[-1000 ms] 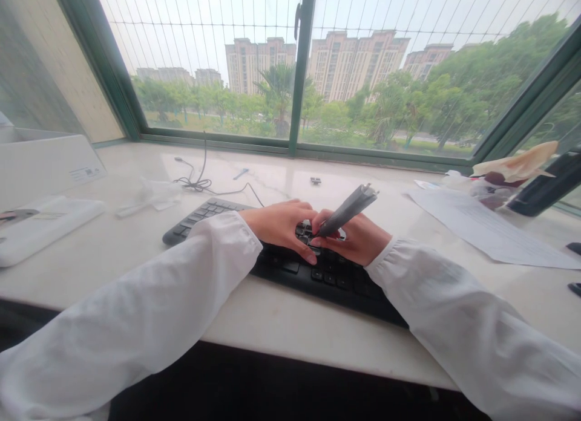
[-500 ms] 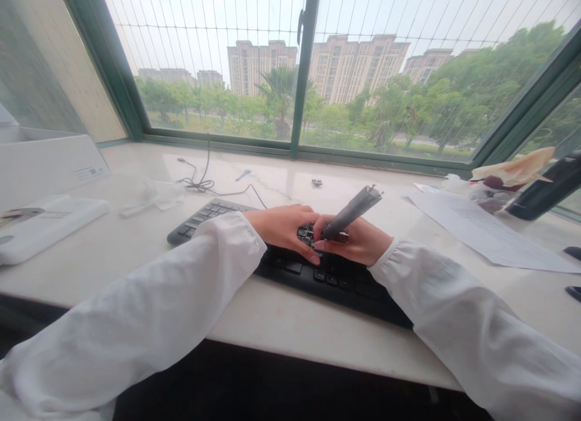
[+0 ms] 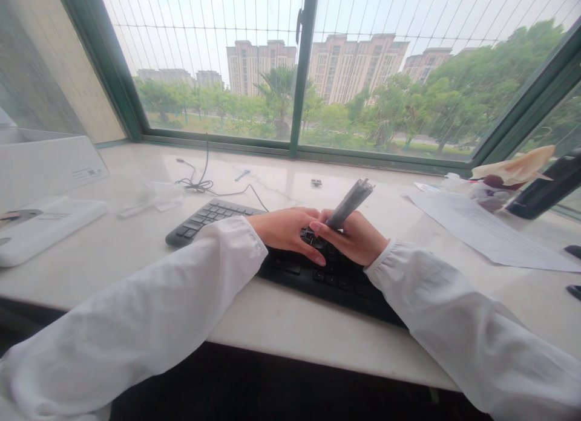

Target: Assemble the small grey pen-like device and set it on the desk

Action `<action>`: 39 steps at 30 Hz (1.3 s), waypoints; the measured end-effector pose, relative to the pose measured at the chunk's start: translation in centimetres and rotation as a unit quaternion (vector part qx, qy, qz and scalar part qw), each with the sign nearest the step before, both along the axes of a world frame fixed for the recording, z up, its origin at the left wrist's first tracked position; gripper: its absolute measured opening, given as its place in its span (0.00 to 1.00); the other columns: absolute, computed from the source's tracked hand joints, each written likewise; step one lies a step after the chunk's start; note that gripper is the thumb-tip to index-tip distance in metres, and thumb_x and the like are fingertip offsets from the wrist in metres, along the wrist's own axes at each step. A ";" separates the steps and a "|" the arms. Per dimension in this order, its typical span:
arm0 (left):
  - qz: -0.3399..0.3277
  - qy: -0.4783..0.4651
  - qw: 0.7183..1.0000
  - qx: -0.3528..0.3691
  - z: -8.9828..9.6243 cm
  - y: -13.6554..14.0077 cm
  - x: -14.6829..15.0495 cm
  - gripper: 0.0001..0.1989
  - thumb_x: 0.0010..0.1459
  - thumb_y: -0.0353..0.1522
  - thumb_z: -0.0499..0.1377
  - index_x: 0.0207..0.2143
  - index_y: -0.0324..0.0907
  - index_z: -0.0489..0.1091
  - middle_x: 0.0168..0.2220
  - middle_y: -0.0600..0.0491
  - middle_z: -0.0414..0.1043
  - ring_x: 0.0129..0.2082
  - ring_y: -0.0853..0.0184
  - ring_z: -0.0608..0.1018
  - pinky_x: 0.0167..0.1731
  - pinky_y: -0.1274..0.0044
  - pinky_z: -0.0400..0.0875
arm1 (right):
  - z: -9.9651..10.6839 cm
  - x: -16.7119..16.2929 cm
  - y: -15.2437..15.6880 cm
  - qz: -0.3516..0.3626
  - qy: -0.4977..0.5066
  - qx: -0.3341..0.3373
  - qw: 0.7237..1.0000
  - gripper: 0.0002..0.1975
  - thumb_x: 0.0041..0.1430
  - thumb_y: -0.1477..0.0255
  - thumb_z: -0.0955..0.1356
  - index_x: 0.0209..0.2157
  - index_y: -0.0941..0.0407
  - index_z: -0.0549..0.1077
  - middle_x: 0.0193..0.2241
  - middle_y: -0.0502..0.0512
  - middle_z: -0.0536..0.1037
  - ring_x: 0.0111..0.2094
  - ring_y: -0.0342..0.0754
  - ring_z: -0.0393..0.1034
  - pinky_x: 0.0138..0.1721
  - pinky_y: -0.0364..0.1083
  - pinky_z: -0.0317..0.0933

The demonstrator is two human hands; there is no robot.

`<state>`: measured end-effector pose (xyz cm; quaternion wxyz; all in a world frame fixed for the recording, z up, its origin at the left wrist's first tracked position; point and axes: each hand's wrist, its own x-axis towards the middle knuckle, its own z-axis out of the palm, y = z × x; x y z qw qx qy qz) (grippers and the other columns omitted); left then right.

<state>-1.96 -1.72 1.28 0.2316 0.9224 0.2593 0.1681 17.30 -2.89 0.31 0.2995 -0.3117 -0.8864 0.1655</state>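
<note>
A black keyboard (image 3: 336, 282) lies on the white sill, partly hidden under both hands and the sleeves. My left hand (image 3: 288, 228) rests on the keyboard, thumb stretched apart from the fingers, with keys showing in the gap. It holds nothing that I can see. Close against it, my right hand (image 3: 358, 236) is closed around a thick grey stick-like tool (image 3: 350, 204). The tool slants up and to the right, with small prongs at its upper end. Its lower end is hidden in the grip near the keys, so its kind does not show.
A coiled black cable (image 3: 202, 184) and a small blue piece (image 3: 242, 175) lie behind the keyboard. A small dark part (image 3: 316, 182) sits near the window. White boxes (image 3: 45, 167) stand at left; paper (image 3: 481, 233) and a black object (image 3: 549, 185) are at right.
My right hand has shifted slightly left and its thumb now lies higher along the grey tool, whose top has moved left. The left hand's thumb has moved slightly right.
</note>
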 end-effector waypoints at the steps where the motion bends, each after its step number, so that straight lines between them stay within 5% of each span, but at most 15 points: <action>1: -0.001 -0.001 1.000 0.004 0.1 0.0 0.0 0.25 0.45 0.45 0.68 0.44 0.45 0.73 0.44 0.53 0.71 0.46 0.62 0.73 0.47 0.76 0.65 | 0.0 0.0 0.0 0.002 0.000 0.001 1.000 0.21 0.63 0.55 0.61 0.27 0.57 0.70 0.23 0.50 0.71 0.26 0.43 0.65 0.29 0.41 0.57; 8: -0.014 -0.002 0.999 0.052 0.8 0.4 -0.7 0.16 0.51 0.42 0.65 0.40 0.43 0.76 0.39 0.51 0.74 0.40 0.65 0.74 0.43 0.77 0.64 | -0.1 0.1 0.0 0.006 0.003 0.010 1.000 0.21 0.63 0.55 0.61 0.26 0.57 0.68 0.20 0.48 0.67 0.24 0.41 0.59 0.27 0.41 0.53; 19: 0.006 -0.012 1.000 -0.003 0.5 -0.3 0.1 0.24 0.42 0.44 0.69 0.41 0.44 0.74 0.41 0.54 0.74 0.42 0.64 0.74 0.43 0.77 0.66 | -0.3 -0.7 0.0 -0.030 -0.002 0.029 0.999 0.19 0.63 0.58 0.61 0.25 0.56 0.67 0.20 0.49 0.68 0.23 0.41 0.61 0.27 0.41 0.54; 27: 0.056 -0.035 0.997 -0.047 -0.3 0.3 -0.6 0.18 0.45 0.43 0.66 0.33 0.39 0.76 0.28 0.57 0.74 0.34 0.67 0.75 0.35 0.80 0.65 | -0.2 -0.8 -0.1 -0.023 0.010 -0.008 1.000 0.16 0.56 0.59 0.67 0.23 0.56 0.66 0.18 0.46 0.67 0.22 0.40 0.58 0.25 0.40 0.52; 39: 0.026 -0.037 0.998 -0.048 -0.4 0.5 -0.6 0.16 0.46 0.39 0.66 0.34 0.36 0.77 0.27 0.56 0.73 0.30 0.70 0.72 0.31 0.82 0.63 | -0.6 -0.8 0.0 -0.040 0.021 0.002 0.999 0.15 0.57 0.62 0.66 0.23 0.57 0.63 0.17 0.45 0.62 0.21 0.39 0.54 0.24 0.40 0.50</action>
